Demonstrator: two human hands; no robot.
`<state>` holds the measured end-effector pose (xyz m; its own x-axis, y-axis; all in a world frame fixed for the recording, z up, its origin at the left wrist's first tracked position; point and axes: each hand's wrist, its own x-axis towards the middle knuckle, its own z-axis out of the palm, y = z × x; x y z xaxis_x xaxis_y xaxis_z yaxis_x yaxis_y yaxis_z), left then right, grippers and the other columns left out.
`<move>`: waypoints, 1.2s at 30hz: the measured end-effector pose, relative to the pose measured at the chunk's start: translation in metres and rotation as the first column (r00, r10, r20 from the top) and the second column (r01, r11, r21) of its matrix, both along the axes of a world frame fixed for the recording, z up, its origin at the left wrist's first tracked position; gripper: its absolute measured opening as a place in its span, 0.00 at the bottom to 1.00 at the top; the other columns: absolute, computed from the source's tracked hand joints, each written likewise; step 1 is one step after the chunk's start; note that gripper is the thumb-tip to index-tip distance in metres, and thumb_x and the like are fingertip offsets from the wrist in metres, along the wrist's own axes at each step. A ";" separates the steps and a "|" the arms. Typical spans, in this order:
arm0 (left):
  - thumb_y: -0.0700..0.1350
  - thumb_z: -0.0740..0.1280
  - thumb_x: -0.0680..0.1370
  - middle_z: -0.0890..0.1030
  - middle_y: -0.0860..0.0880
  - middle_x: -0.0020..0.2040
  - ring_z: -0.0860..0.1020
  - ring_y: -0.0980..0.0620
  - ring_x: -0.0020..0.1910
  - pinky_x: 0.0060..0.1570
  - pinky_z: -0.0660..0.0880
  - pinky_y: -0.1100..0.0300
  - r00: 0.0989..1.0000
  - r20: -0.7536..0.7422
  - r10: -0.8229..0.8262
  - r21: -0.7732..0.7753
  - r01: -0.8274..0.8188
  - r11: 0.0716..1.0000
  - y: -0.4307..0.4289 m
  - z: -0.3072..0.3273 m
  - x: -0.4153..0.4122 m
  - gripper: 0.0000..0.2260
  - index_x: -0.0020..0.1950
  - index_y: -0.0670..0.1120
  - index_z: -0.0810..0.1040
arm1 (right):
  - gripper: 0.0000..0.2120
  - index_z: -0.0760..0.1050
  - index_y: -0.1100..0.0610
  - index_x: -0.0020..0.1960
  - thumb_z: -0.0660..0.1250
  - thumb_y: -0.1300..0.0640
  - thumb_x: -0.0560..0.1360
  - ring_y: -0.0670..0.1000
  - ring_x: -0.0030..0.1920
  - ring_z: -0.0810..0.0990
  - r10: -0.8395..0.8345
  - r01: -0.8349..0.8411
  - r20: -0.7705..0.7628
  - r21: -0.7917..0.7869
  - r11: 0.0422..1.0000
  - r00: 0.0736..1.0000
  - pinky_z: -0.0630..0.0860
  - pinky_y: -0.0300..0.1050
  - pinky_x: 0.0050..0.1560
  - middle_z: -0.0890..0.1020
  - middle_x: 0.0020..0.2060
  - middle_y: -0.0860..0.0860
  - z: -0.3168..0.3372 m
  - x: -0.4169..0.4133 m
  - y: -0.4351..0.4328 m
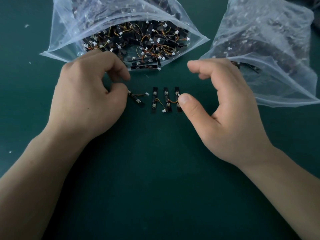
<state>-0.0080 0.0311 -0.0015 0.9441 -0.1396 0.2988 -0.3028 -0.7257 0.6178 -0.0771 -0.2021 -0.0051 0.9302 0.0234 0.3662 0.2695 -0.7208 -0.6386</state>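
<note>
Three narrow black circuit strips lie upright side by side on the green table: the left strip [155, 99], the middle strip [166, 99] and the right strip [177, 90]. Each carries small buttons and thin orange-yellow wires ending in a white plug [163, 111]. My right hand [225, 110] hovers over them, fingers loosely arched, with its thumb tip touching the right strip. A fourth strip [137, 99] lies tilted to the left, with its white plug [147, 94] free. My left hand [86, 97] pinches that strip's upper end with curled fingers.
An open clear plastic bag [69, 23] full of several more such strips lies just behind my left hand, its mouth facing me. A second clear bag [270, 40] of the same parts lies at the right, behind my right hand. White scraps [26, 25] dot the green table [155, 170].
</note>
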 end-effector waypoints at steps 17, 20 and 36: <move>0.41 0.67 0.73 0.81 0.56 0.49 0.77 0.57 0.42 0.44 0.75 0.53 0.980 -0.052 -0.191 0.040 0.193 0.980 -0.001 0.001 -0.001 0.11 0.49 0.54 0.85 | 0.20 0.75 0.58 0.70 0.69 0.52 0.80 0.48 0.64 0.75 0.000 0.000 0.001 -0.008 1.000 1.000 0.72 0.56 0.67 0.78 0.63 0.48 0.000 0.000 0.000; 0.43 0.68 0.72 0.80 0.57 0.50 0.75 0.61 0.44 0.46 0.72 0.63 0.972 -0.070 -0.225 0.035 0.228 0.973 0.000 0.002 -0.001 0.12 0.52 0.54 0.85 | 0.20 0.75 0.58 0.70 0.69 0.52 0.80 0.49 0.63 0.75 0.000 0.000 0.002 -0.010 1.000 1.000 0.72 0.56 0.67 0.78 0.64 0.48 0.000 0.000 0.001; 0.53 0.71 0.73 0.78 0.62 0.53 0.77 0.57 0.46 0.48 0.75 0.53 0.959 -0.085 -0.270 0.069 0.276 0.959 -0.002 0.003 -0.004 0.14 0.58 0.59 0.82 | 0.20 0.75 0.57 0.70 0.69 0.52 0.81 0.47 0.65 0.75 0.003 -0.003 0.000 -0.009 1.000 1.000 0.71 0.54 0.68 0.78 0.64 0.47 -0.001 0.001 0.000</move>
<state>-0.0118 0.0291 0.0013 0.8854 -0.4158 0.2076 -0.4524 -0.6688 0.5899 -0.0764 -0.2017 -0.0056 0.9300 0.0292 0.3663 0.2718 -0.7256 -0.6322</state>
